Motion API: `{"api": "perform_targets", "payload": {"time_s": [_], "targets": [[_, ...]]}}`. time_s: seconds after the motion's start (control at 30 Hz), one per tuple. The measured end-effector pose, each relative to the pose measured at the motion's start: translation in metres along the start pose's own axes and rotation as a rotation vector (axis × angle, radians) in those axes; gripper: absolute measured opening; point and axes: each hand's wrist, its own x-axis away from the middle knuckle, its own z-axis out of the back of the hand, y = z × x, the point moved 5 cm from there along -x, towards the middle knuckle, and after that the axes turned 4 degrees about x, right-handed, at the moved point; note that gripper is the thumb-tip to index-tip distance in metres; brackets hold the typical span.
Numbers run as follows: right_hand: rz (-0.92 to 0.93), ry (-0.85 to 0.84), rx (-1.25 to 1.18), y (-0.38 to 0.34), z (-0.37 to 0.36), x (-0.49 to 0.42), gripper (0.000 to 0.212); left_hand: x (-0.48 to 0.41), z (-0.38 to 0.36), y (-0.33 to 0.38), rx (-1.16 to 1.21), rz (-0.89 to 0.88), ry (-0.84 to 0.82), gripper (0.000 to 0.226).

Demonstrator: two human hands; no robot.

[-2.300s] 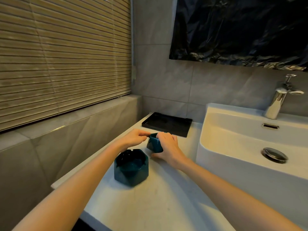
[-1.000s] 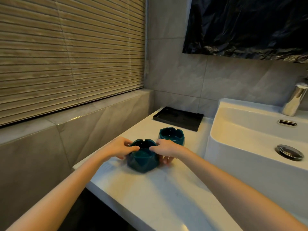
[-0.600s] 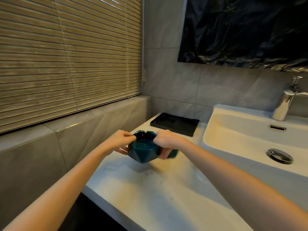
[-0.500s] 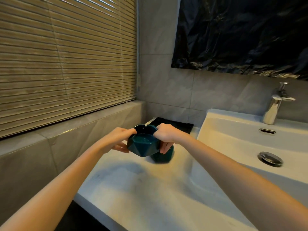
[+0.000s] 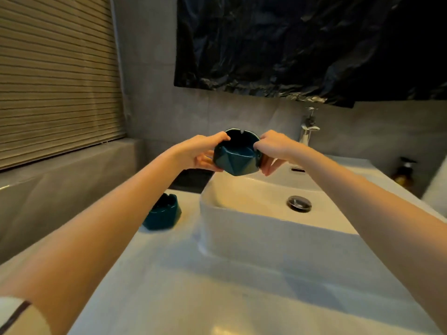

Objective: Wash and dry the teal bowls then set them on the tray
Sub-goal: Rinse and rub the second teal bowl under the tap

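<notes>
both hands clamp the one teal bowl (image 5: pixel 235 160): left hand (image 5: pixel 200 151) pinching its left rim, thumb on top and fingers beneath, right hand (image 5: pixel 275 148) pinching the right rim the same way. the bowl hangs in the air over the far left corner of the white sink (image 5: pixel 242 228), tipped slightly toward the camera so its dark hollow shows. chunky piece, this: glossy glaze, faceted sides like cut stone, small notches in the rim. the second teal bowl (image 5: pixel 162 213), same faceted build, sits upright on the pale smooth counter (image 5: pixel 193 286) just left of the sink, partly behind the left forearm. a flat black tray (image 5: pixel 191 181) peeks out at the counter's far end, below the left hand. the basin is a smooth rounded rectangle, with a round metal drain (image 5: pixel 299 203) in its floor and a shiny chrome tap (image 5: pixel 308 128) at the far edge. a crinkled black plastic sheet (image 5: pixel 290 44) covers the wall above, and ribbed slat blinds (image 5: pixel 55 76) hang on the left.
</notes>
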Motion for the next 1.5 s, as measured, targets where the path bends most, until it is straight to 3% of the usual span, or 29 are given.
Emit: {"api": "perform_targets", "payload": {"time_s": [0.2, 0.37, 0.5, 0.7, 1.03, 1.17, 1.27, 1.4, 1.5], "targets": [[-0.132, 0.015, 0.043, 0.085, 0.031, 0.002, 0.029, -0.037, -0.086, -0.005, -0.112, -0.068, -0.111, 0.027], [-0.108, 0.022, 0.009, 0.132, 0.034, 0.003, 0.032, -0.056, -0.134, -0.009, -0.362, -0.268, -0.15, 0.044], [-0.079, 0.14, -0.039, 0.159, 0.034, -0.002, 0.038, -0.073, -0.153, -0.009, -0.531, -0.494, -0.127, 0.054], [0.044, 0.363, -0.058, 0.18, 0.03, -0.007, 0.039, -0.092, -0.166, -0.016, -0.585, -0.745, -0.154, 0.064], [0.144, 0.577, 0.071, 0.197, 0.037, -0.008, 0.048, -0.092, -0.189, -0.008, -0.727, -0.833, -0.143, 0.063], [0.087, 0.608, -0.064, 0.203, 0.043, -0.008, 0.035, -0.101, -0.192, -0.009, -0.518, -0.704, -0.194, 0.062], [-0.009, 0.574, -0.152, 0.209, 0.042, -0.009, 0.025, -0.11, -0.193, -0.02, -0.313, -0.397, -0.229, 0.05], [-0.121, 0.492, -0.212, 0.213, 0.041, -0.013, 0.031, -0.12, -0.192, -0.039, -0.043, -0.026, -0.233, 0.038], [-0.122, 0.629, -0.115, 0.201, 0.062, -0.015, 0.033, -0.128, -0.192, -0.041, 0.17, 0.127, -0.148, 0.035]]}}
